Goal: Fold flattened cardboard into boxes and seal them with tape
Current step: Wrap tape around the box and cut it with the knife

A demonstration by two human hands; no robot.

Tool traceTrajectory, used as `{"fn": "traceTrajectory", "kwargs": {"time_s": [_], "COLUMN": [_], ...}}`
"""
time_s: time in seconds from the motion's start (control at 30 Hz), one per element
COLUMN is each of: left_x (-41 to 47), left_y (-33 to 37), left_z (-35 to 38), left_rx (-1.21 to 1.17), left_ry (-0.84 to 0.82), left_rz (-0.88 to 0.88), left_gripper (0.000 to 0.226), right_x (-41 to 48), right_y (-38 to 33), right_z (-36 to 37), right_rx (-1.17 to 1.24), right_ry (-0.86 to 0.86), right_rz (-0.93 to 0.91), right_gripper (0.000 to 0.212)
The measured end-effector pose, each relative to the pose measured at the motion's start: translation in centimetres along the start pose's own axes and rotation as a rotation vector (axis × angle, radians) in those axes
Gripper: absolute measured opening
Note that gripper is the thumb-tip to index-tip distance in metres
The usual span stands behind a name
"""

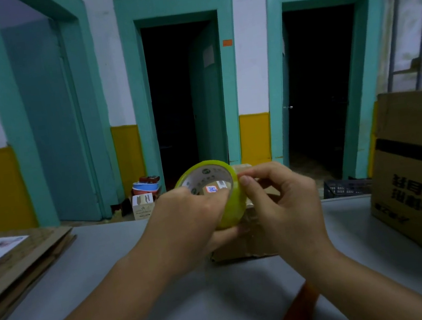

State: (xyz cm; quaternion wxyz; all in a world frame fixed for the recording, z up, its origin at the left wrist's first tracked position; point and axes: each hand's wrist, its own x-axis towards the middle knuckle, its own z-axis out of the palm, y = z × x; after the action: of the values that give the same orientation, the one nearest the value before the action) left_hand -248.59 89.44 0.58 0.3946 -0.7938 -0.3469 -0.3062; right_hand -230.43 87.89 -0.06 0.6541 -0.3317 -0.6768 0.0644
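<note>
Orange object (300, 311), blurred, low in the frame on the grey table (111, 265); we cannot tell what it is.

Centre of frame: left hand (187, 210) grips the yellow-green tape roll (234, 205), fingers curled into its core and thumb under the rim. Right hand (284, 204) pinches at the roll's outer edge with thumb and forefinger. We judge this to be the hunt for the tape's free end, so the sealing step is just opening.

The roll is held up just above a small cardboard box (242, 249) on the table. The next move likely calls for peeling the end loose and drawing a strip down onto the box seam.

Containers:
- Small box: mostly hidden by the hands, contents unseen.
- Large printed carton (417, 161), right edge: top shut, contents unseen.
- Black crate (346, 187) on the floor beyond: too dim to tell.

Flattened cardboard stack (25, 259) waits at the left.
</note>
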Motion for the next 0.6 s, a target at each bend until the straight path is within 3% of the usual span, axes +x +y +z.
{"fn": "traceTrajectory", "kwargs": {"time_s": [0.13,0.6], "left_x": [-0.2,0.0], "left_y": [-0.3,0.8], "left_z": [-0.2,-0.3], "left_rx": [0.024,0.07], "left_ry": [-0.004,-0.099], "left_rz": [-0.006,-0.053], "left_gripper": [0.05,0.057], "right_x": [-0.4,-0.3], "right_y": [-0.2,0.2], "right_z": [0.4,0.5], "right_rx": [0.002,-0.026], "right_ry": [-0.002,0.027], "right_rz": [-0.033,-0.029], "right_gripper": [0.012,0.01]}}
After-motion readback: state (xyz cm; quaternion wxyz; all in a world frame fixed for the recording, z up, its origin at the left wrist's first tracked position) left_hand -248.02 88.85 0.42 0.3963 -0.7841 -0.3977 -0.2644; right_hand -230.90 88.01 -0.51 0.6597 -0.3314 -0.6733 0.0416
